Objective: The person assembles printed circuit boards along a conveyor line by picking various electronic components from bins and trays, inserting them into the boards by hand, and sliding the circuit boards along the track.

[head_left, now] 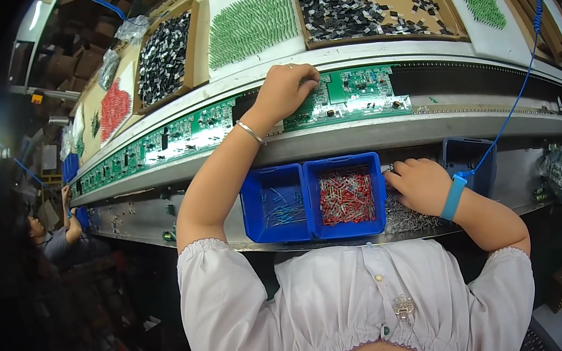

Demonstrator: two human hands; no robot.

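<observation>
- The person's left hand (283,89) is stretched forward onto a green circuit board (348,96) lying on the conveyor rail (359,136); the fingers are curled down, tips pressing on the board's near-left part, though whether a part is pinched under them I cannot tell
- A thin metal bangle (249,132) sits on that wrist
- The right hand (419,185) rests low on the shelf in front of the person, fingers bent down into a loose pile of small wire-legged components (402,217); it looks half clenched over them, and what it actually grips is hidden
- A blue wrist strap (454,196) circles the right wrist, with a blue coiled cord (524,74) running up and away to the right
- Just left of the right hand stands a blue bin of red components (346,196), touching a second blue bin with a few blue-bodied parts (276,207)
- Another blue bin (465,156) stands just behind the right hand
- More green boards (174,137) line the rail to the left
- Beyond the rail, tilted trays hold sorted parts: black pieces in cardboard trays (372,1), green ones on a white sheet (251,24), red ones (114,107) farther left
- Far left, another worker (61,236) sits at the same line
</observation>
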